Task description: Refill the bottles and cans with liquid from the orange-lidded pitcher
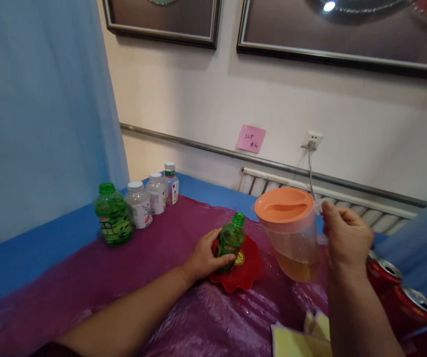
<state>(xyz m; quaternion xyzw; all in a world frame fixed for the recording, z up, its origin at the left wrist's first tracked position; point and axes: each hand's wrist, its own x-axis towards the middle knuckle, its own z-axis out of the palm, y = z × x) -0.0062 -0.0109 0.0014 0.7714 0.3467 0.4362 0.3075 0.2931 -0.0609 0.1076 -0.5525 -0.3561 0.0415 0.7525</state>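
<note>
My left hand is wrapped round a small green plastic bottle, uncapped and tilted a little to the right. Under the bottle lies a red scalloped plate with a yellow mark near its middle. With my right hand I grip the handle of a clear pitcher that has an orange lid. Yellowish liquid covers the pitcher's bottom. The pitcher is raised and slightly tilted, its spout side toward the bottle but apart from it.
On the left stand a large green bottle and several white-capped clear bottles. Red cans are at the right edge, yellow cloths at the front. Purple plastic sheeting covers the blue table. A radiator lines the wall.
</note>
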